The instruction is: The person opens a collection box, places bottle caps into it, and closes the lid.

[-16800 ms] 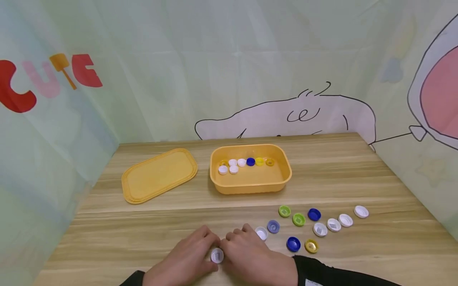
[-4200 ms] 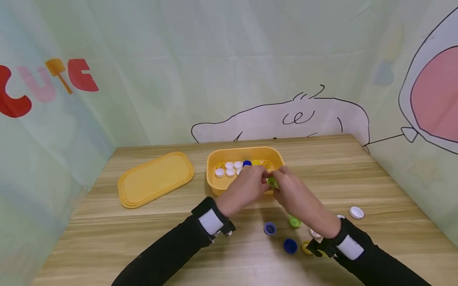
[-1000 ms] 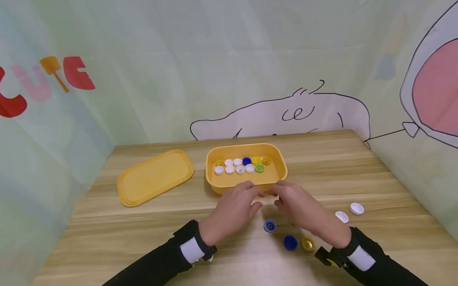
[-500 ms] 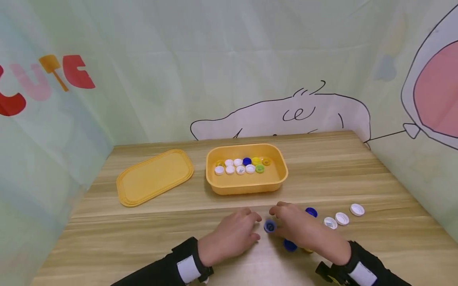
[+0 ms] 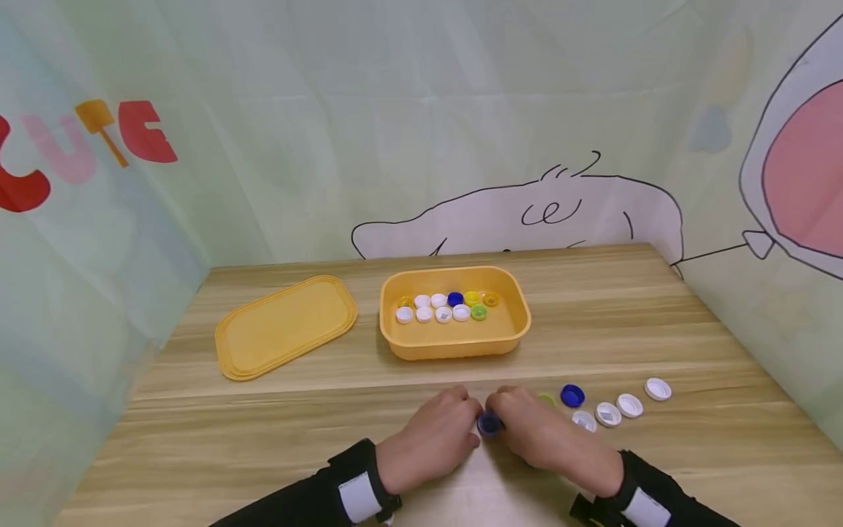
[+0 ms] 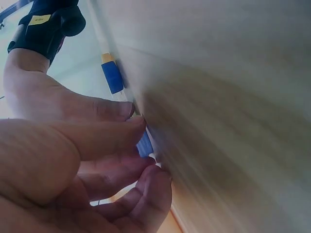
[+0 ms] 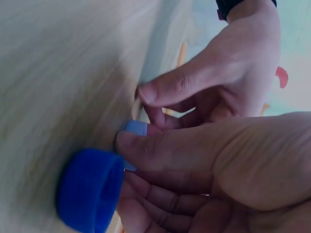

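Note:
A periwinkle-blue bottle cap (image 5: 489, 424) sits between my two hands, low at the tabletop. My right hand (image 5: 536, 432) pinches it; in the right wrist view the thumb (image 7: 133, 143) lies across the cap (image 7: 137, 127), with fingers behind. My left hand (image 5: 431, 435) is at the cap's left side with bent fingers. A small gap shows between its thumb (image 7: 150, 92) and the cap in the right wrist view. A dark blue bottle cap (image 7: 90, 189) stands close by the right hand in that view; the right hand hides it in the head view.
An orange-yellow bin (image 5: 454, 350) stands at the back, with two rows of caps inside. To its left lies a flat yellow lid (image 5: 286, 327). Right of my hands are another blue cap (image 5: 572, 396), several white caps (image 5: 629, 405) and a partly hidden green cap (image 5: 546, 399).
Both hands came back from the bin's front rim to the periwinkle cap. The cap shifted slightly left and nearer, and my right hand took hold of it. A green cap was added to the bin earlier.

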The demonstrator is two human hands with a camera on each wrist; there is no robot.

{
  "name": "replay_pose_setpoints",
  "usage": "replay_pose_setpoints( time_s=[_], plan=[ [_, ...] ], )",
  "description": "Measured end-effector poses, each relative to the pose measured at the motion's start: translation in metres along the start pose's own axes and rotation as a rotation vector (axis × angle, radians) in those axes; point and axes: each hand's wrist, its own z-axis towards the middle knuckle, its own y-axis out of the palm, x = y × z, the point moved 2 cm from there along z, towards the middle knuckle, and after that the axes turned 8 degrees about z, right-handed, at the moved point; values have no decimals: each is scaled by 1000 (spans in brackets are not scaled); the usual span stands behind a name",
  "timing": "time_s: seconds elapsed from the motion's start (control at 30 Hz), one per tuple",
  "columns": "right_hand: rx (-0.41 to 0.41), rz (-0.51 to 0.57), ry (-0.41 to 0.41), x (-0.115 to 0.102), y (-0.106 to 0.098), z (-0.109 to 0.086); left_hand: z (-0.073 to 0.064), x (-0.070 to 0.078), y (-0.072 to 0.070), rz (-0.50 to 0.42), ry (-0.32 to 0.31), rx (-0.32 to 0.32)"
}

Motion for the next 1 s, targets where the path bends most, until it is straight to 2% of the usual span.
replay_pose_setpoints(
  time_s=[0.17,0.3,0.4,0.53,0.63,0.77,0.87,1.0],
  plan=[
    [12,9,-74,-3,4,2,-1,0,-2,-18,-10,15],
    [22,39,-82,-5,4,4,-1,-1,-8,-42,-37,-3],
    [42,76,-84,-7,2,6,0,-4,-15,-60,-48,-6],
    [104,113,-120,-12,-8,10,3,-8,-29,-91,-37,36],
    [158,105,-142,-15,-19,14,9,-12,-41,-118,-34,65],
    [204,78,-133,-18,-36,20,21,-14,-58,-134,-55,66],
    [227,67,-115,-17,-51,26,33,-13,-71,-111,-67,85],
    [262,43,-122,-13,-73,37,52,-15,-87,-88,-83,143]
  ],
)
